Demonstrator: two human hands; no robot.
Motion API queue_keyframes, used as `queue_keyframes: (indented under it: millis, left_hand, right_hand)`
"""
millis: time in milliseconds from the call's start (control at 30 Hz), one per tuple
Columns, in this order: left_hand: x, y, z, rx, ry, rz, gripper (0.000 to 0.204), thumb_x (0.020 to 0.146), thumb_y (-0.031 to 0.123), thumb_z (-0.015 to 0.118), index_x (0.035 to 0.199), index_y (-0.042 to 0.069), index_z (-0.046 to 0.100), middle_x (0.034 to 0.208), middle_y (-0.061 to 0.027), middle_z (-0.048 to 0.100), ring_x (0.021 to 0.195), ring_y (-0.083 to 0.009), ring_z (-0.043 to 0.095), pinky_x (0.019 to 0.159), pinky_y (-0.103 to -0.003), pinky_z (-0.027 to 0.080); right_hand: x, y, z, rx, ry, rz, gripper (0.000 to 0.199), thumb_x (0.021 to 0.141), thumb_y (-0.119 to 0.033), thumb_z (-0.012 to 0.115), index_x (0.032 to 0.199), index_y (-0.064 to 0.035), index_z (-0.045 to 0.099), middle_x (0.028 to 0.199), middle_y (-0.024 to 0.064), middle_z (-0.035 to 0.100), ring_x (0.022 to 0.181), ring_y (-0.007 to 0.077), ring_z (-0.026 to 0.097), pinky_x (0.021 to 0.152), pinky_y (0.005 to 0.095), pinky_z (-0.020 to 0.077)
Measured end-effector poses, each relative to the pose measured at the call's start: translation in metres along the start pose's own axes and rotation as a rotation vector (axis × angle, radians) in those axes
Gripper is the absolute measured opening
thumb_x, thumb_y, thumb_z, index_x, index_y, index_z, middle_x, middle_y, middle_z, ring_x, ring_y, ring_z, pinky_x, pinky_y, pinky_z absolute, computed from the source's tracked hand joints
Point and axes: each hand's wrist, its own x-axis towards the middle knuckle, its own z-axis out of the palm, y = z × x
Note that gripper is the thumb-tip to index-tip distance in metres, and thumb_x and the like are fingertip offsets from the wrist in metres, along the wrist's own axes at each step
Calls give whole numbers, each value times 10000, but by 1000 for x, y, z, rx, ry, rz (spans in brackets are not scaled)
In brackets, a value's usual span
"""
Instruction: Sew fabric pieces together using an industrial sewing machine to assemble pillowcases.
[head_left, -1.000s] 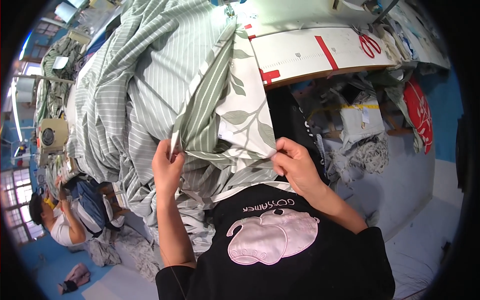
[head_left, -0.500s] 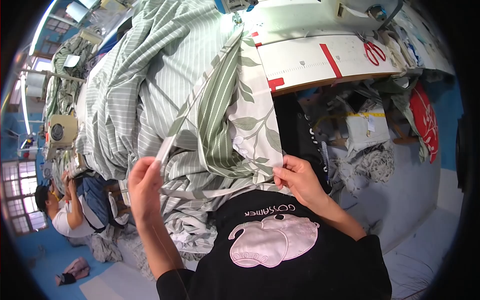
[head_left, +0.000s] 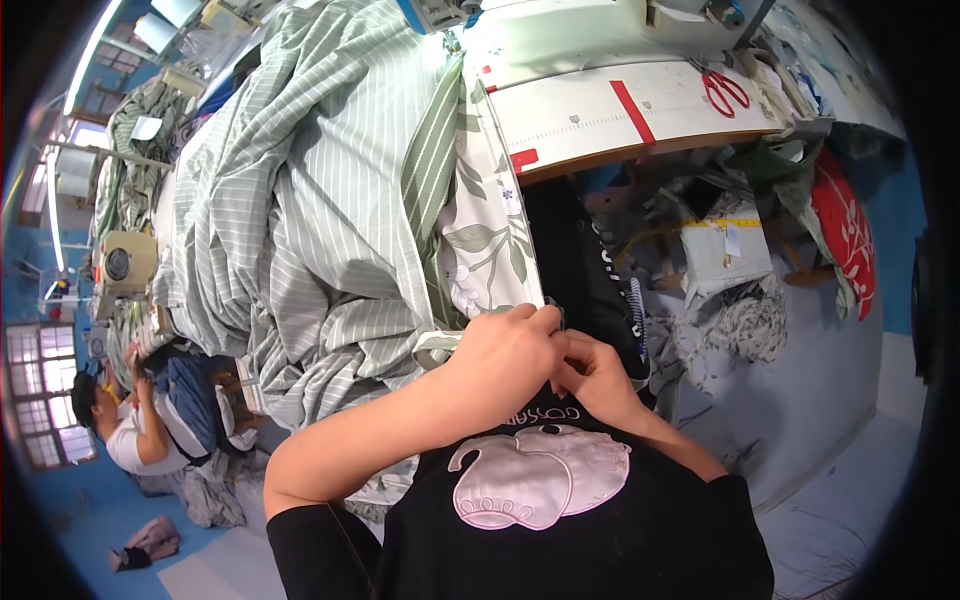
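Observation:
A large cloth runs from the sewing machine's needle area [head_left: 452, 42] down to my lap, with grey-green striped fabric [head_left: 340, 190] on one side and cream leaf-print fabric [head_left: 487, 235] on the other. My left hand [head_left: 512, 348] reaches across my body, its fingers closed on the lower corner of the leaf-print fabric. Close against it, my right hand [head_left: 600, 382] is also closed, thumb and fingertips pinched at that same edge. The exact grip is partly hidden where the fingers meet.
Red-handled scissors [head_left: 724, 93] lie on the white sewing table [head_left: 590, 115] marked with red tape. Beneath it are a stool with pale cloth [head_left: 722, 255] and bundled fabric [head_left: 750, 330]. Another person [head_left: 130, 430] works at the far left beside a sewing machine [head_left: 127, 262].
My left hand has let go of the narrow edge strip at left and moved right to meet my right hand. The cloth has swung slightly left, and the view has shifted a little.

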Motion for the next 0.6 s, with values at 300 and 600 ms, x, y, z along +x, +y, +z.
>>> queue_keyframes:
  millis: [300,600]
  left_hand:
    - [6,-10,18,-48,-73,-9,172,695,13,641,862,50,654,917,-82,567,858,-283,612,667,-406,533]
    - [-4,-12,36,-126,49,-14,237,654,-12,647,889,12,633,963,-109,582,919,-296,605,757,-396,536]
  right_hand:
    - [-1,-8,-5,-183,-26,-69,166,874,33,625,1032,22,676,868,87,595,692,152,637,594,279,502]
    - [56,-14,-20,-667,288,-851,282,729,66,696,1006,10,695,911,89,606,792,242,631,643,315,532]
